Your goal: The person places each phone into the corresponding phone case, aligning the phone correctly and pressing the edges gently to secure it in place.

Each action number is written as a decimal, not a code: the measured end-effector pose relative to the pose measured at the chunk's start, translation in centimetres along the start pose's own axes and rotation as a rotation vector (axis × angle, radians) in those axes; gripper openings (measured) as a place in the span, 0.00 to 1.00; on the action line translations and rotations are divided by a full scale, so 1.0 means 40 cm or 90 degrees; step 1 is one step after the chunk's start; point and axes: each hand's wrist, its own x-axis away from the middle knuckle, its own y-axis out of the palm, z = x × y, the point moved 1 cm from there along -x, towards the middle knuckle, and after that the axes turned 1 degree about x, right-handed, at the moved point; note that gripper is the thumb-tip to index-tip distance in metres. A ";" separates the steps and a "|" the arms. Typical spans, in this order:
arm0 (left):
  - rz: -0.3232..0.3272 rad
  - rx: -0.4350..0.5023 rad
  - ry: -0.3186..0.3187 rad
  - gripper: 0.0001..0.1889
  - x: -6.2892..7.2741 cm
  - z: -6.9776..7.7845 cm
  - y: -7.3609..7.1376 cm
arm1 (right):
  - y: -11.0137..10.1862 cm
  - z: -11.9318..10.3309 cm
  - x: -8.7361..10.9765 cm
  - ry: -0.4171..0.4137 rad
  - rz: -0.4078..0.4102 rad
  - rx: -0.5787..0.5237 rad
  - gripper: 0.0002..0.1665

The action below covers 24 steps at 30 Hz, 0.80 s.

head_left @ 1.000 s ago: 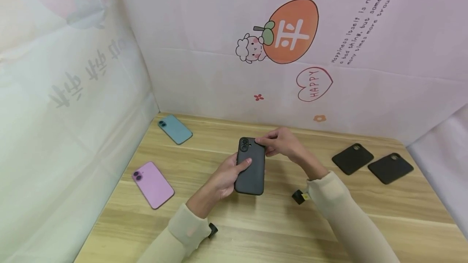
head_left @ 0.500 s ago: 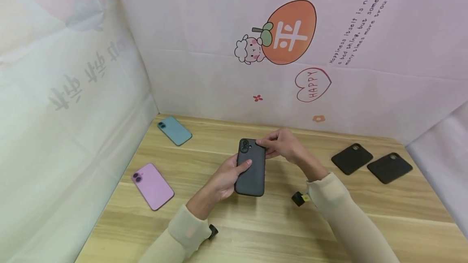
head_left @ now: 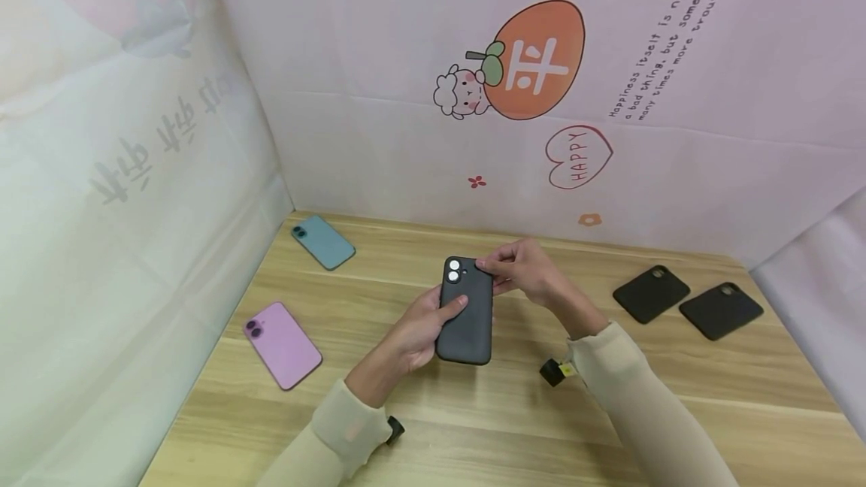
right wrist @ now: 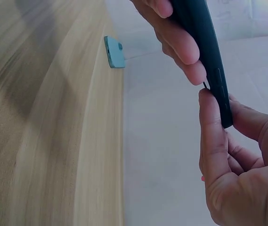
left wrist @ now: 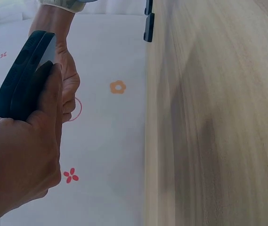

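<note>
A phone in a black case [head_left: 468, 325] is held tilted above the wooden table, its back with two round camera openings facing up in the head view. My left hand [head_left: 422, 324] grips its left side, thumb across the back and fingers underneath. At the top right corner, my right hand [head_left: 519, 267] pinches the case between thumb and fingers. Seen edge-on in the right wrist view, the dark cased phone [right wrist: 209, 56] has the right thumb on one face and the index finger on the other. In the left wrist view, the left hand [left wrist: 28, 150] wraps its lower part.
A pink phone [head_left: 283, 346] and a blue phone [head_left: 324, 241] lie at the left of the wooden table [head_left: 473, 427]. Two black phone cases [head_left: 652, 294] [head_left: 722, 311] lie side by side at the right. A printed cloth [head_left: 379, 134] hangs behind the table.
Both hands keep their hold on the cased phone. It has tipped slightly, and its camera openings now look bright white instead of dark.
</note>
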 end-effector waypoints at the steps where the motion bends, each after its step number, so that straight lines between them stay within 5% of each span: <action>1: 0.000 0.001 -0.002 0.25 0.000 0.000 0.000 | 0.000 0.001 0.001 -0.004 0.001 -0.003 0.10; 24: 0.031 -0.035 -0.011 0.25 -0.001 0.012 -0.007 | -0.011 -0.008 0.027 -0.005 0.001 -0.018 0.12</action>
